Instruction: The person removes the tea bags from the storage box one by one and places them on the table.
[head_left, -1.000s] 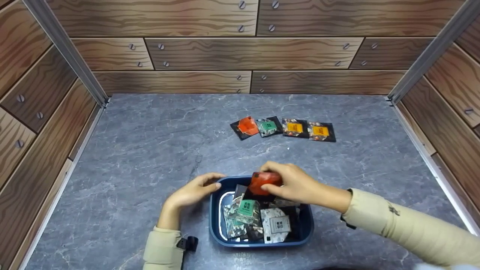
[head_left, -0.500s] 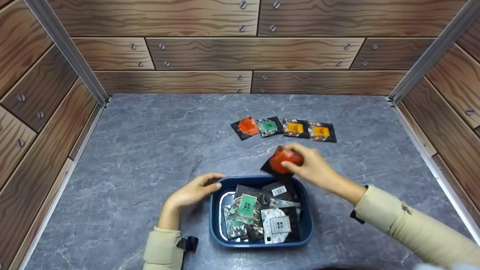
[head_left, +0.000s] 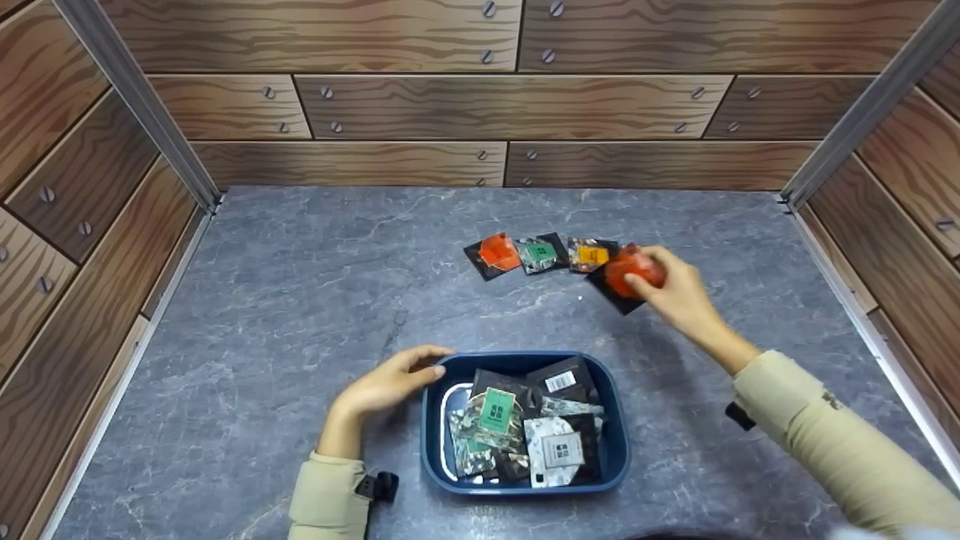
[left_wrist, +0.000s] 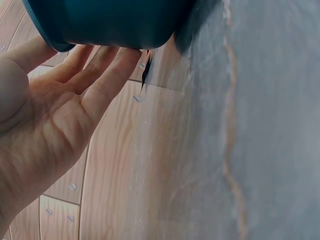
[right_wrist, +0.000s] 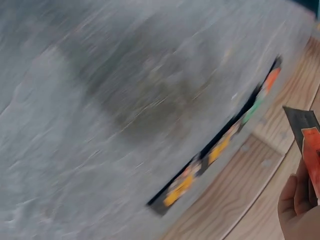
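Note:
My right hand [head_left: 679,292] pinches a red and black sachet [head_left: 628,279] over the far right of the table; this sachet covers part of the row behind it. In the right wrist view the same sachet [right_wrist: 312,145] stands up from the fingers at the right edge. My left hand [head_left: 391,381] rests against the left back corner of a blue bin [head_left: 616,474], thumb at the rim. Its fingers [left_wrist: 107,80] lie fairly straight along the outer wall in the left wrist view. Inside the bin are several sachets, among them a green-labelled one [head_left: 495,411] and a grey-white one [head_left: 561,450].
Along the back of the grey marbled table [head_left: 300,300] lies a row: an orange-red sachet [head_left: 499,253], a green one [head_left: 540,253] and a yellow-labelled one [head_left: 591,255]. Another yellow-labelled sachet [right_wrist: 180,187] ends the row in the right wrist view. Wood-patterned walls [head_left: 405,161] enclose the table.
My right hand has carried the red sachet out of the bin, away and to the right, up to the row's right end. My left hand has stayed at the bin.

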